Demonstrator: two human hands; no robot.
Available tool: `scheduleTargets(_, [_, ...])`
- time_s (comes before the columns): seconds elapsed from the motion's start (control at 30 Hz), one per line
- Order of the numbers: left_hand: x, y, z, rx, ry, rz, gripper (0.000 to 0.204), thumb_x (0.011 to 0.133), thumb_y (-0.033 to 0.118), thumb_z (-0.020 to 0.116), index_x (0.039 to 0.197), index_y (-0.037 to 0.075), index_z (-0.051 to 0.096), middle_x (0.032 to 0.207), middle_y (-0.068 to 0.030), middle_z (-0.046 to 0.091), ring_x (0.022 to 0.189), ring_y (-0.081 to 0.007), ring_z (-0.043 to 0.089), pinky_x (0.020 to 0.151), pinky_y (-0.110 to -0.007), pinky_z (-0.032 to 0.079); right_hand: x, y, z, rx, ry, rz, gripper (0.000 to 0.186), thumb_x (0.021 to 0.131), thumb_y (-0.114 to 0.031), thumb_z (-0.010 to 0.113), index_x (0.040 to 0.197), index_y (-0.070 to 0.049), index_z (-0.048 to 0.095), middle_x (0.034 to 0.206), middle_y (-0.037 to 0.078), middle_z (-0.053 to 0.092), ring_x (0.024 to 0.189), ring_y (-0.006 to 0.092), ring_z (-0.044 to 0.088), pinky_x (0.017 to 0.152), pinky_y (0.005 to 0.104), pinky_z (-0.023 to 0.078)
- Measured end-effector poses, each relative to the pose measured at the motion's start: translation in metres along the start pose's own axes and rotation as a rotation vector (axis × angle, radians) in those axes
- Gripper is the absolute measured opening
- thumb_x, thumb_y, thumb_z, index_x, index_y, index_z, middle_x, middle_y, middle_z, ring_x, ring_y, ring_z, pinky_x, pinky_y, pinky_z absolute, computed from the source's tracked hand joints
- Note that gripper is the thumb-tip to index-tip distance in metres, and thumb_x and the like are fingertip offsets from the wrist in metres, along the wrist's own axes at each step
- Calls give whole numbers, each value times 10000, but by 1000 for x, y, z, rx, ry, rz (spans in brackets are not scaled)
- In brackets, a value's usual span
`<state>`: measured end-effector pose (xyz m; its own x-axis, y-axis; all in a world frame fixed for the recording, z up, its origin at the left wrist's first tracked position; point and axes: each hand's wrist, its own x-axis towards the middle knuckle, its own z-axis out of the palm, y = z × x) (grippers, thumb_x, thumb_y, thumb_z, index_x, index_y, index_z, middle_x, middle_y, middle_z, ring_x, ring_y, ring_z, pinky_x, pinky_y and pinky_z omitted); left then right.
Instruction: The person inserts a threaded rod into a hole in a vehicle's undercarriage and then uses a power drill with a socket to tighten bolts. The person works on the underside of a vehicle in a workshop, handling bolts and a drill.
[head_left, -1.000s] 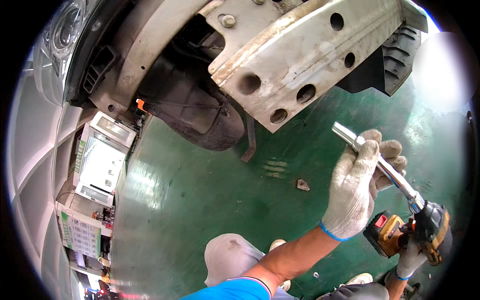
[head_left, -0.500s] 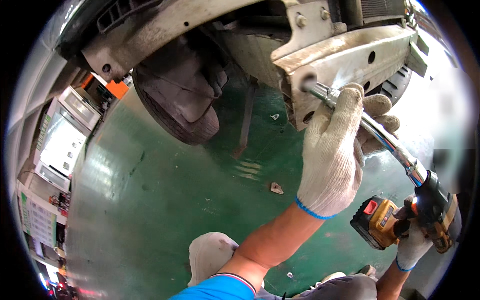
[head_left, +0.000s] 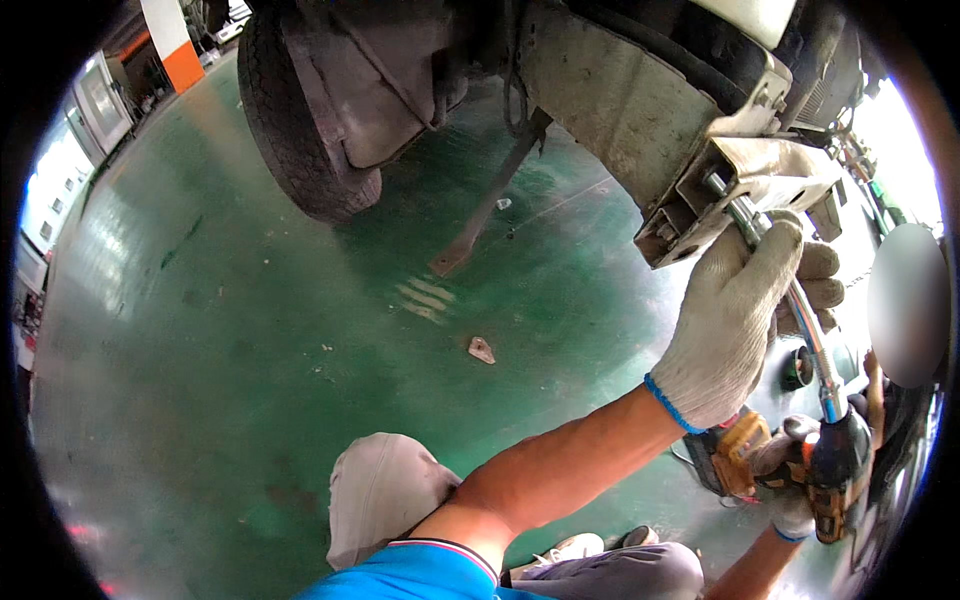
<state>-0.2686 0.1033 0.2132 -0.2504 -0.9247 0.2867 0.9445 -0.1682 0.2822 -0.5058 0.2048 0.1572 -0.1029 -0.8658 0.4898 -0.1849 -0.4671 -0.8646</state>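
My left hand, in a white knit glove with a blue cuff, is closed around the front of a chrome extension bar. The socket at its front reaches into the end of a metal bumper beam, its tip showing inside the open beam end. Behind the bar is a black and yellow cordless impact wrench. My right hand, gloved too, wraps its grip above the yellow battery. The bar runs slantwise down from beam to wrench. Some fingers are hidden.
A tire and dark wheel-well liner hang at upper left. Below, a metal strut slants to the green floor, where a small broken piece lies. My knee is near. Another person's arm shows far right.
My view has shifted, so the beam's open end now shows and the beam appears farther right. Both hands keep hold of the bar and the wrench.
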Motion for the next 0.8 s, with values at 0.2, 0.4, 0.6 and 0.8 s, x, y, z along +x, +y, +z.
scheduleTargets(0.2, [5,-2,-12,-5,-76,66,389,1008,298,556,1235,-17,525,1014,-144,654,878,-225,682,759,-360,588,2,-1,7,7,-158,57,196,920,-191,562,989,-9,569,780,118,637,545,198,596,542,323,525])
scheduleTargets(0.4, [5,0,-13,-66,-92,48,347,1010,264,547,1211,-17,509,1016,-165,652,881,-245,685,757,-373,589,7,-9,24,-109,-231,-65,136,895,-122,559,882,11,537,679,120,579,471,207,546,481,334,484])
scheduleTargets(0.6, [12,0,-12,-52,-83,47,352,1014,273,534,1218,-12,512,1011,-166,660,873,-249,689,777,-377,586,4,1,12,77,-171,-26,211,900,-118,557,1001,66,547,654,105,547,463,201,534,446,337,484])
scheduleTargets(0.8, [9,3,-13,-33,-76,35,364,1005,295,551,1204,-9,532,997,-160,666,866,-247,692,788,-373,583,-9,14,-4,-161,-35,-11,305,954,-206,517,1059,76,556,738,153,616,484,230,576,435,333,494])
